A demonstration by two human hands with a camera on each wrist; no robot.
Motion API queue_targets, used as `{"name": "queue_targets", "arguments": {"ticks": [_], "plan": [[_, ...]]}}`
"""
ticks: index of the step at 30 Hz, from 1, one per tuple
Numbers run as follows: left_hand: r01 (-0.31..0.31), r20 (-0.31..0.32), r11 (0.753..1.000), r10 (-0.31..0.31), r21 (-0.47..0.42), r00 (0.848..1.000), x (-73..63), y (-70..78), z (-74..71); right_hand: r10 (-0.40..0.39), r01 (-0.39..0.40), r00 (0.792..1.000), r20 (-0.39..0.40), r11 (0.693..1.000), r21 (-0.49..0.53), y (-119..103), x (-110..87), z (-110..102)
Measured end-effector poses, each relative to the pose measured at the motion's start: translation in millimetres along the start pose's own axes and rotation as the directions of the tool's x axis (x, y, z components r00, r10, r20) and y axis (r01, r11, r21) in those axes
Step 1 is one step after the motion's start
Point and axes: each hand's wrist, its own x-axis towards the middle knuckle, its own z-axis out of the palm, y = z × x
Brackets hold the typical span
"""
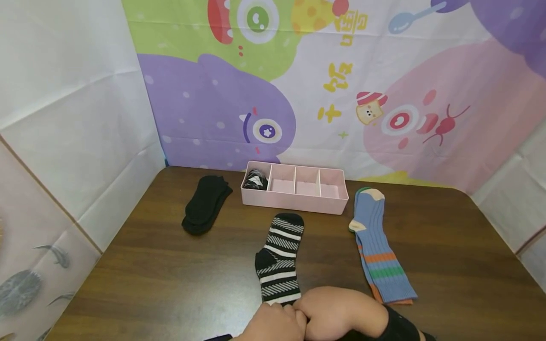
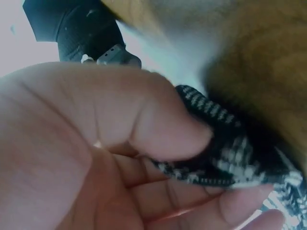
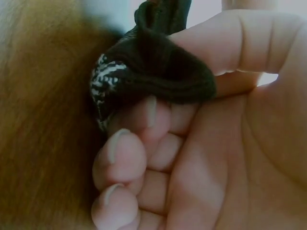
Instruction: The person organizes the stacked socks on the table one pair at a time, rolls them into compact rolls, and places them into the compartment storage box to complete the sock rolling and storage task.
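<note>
A black sock with white stripes (image 1: 279, 258) lies on the table, toe pointing away, its cuff end at my hands. My left hand (image 1: 273, 322) pinches the cuff between thumb and fingers; the left wrist view shows the striped sock fabric (image 2: 225, 143) under the thumb. Close beside it, my right hand (image 1: 326, 310) grips the other side of the cuff. In the right wrist view the dark cuff (image 3: 163, 72) is folded between thumb and curled fingers. From above, the hands cover the sock's opening.
A pink divided box (image 1: 294, 201) stands at the back, a black-and-white rolled bundle (image 1: 256, 180) in its left compartment. Folded black socks (image 1: 206, 206) lie at left. Blue socks with orange and green stripes (image 1: 379, 246) lie at right, near my right forearm. A printed cloth (image 1: 324, 142) hangs behind the table.
</note>
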Motion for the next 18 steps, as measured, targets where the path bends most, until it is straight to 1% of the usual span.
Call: {"name": "queue_targets", "arguments": {"ticks": [3, 4, 8, 11, 12, 15, 18], "plan": [[0.025, 0.029, 1.000, -0.025, -0.013, 0.999, 0.8, 1.3, 0.3, -0.001, 0.001, 1.000, 0.001, 1.000, -0.001, 0.5, -0.3, -0.4], [0.029, 0.026, 1.000, -0.029, -0.010, 0.999, 0.7, 1.7, 0.4, -0.001, 0.001, 1.000, 0.000, 1.000, -0.003, 0.8, -0.3, -0.4], [0.029, -0.027, 0.999, -0.028, 0.023, 0.999, -0.7, 2.7, 0.8, 0.000, -0.001, 1.000, -0.005, 1.000, -0.005, 2.0, 0.4, -0.3], [0.020, -0.052, 0.999, -0.019, 0.028, 0.998, -1.4, 2.7, 0.0, -0.005, 0.005, 1.000, 0.002, 1.000, 0.011, 2.5, 0.6, -0.2], [0.020, -0.047, 1.000, -0.019, 0.018, 0.999, -1.3, 2.7, 0.0, -0.010, 0.010, 1.000, 0.007, 1.000, 0.020, 2.7, 0.6, -0.3], [0.021, -0.009, 1.000, -0.021, -0.019, 1.000, -0.1, 1.8, -0.6, -0.035, 0.033, 0.999, 0.030, 0.998, 0.047, 3.7, -0.2, -1.5], [0.012, 0.061, 0.998, -0.008, -0.059, 0.998, 2.6, -0.4, -0.9, -0.073, 0.066, 0.995, 0.072, 0.994, 0.091, 6.4, -1.4, -4.4]]}}
